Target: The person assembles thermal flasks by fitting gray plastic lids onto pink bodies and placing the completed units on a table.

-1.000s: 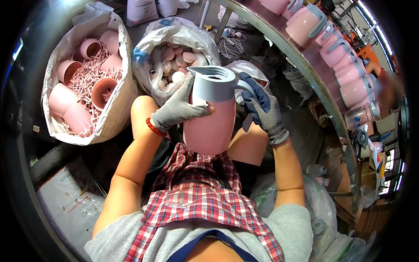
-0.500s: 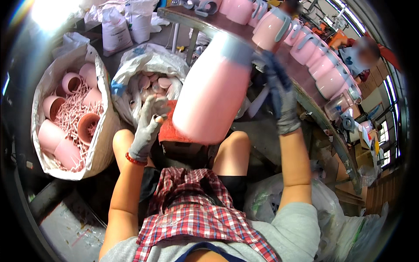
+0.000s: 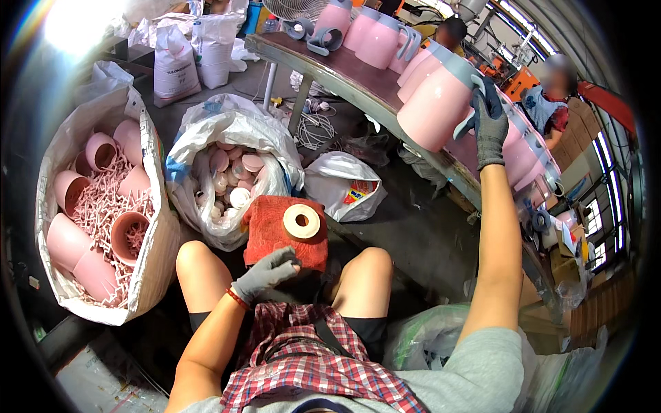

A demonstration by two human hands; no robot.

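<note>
My right hand (image 3: 490, 122), in a grey and dark blue glove, grips the grey handle of a pink jug (image 3: 435, 107) with a grey collar. That jug is at the near edge of the long table, beside other pink jugs. My left hand (image 3: 267, 271), in a grey glove, is empty with its fingers loosely stretched out. It hovers at the near edge of a red cloth (image 3: 265, 230) spread over a support between my knees. A cream ring-shaped piece (image 3: 301, 221) with a dark centre hole sits on that cloth.
A white sack (image 3: 162, 275) at left holds pink cylinders and small pink sticks. Beside it, a plastic bag (image 3: 182, 155) contains pink and whitish round pieces. The table (image 3: 323, 67) carries several jugs and grey parts. Other people are beyond it. A smaller white bag (image 3: 337, 180) lies under the table.
My right hand has carried the pink jug from above my lap to the table at upper right. My left hand has lowered toward the red cloth, and the cream ring is now visible.
</note>
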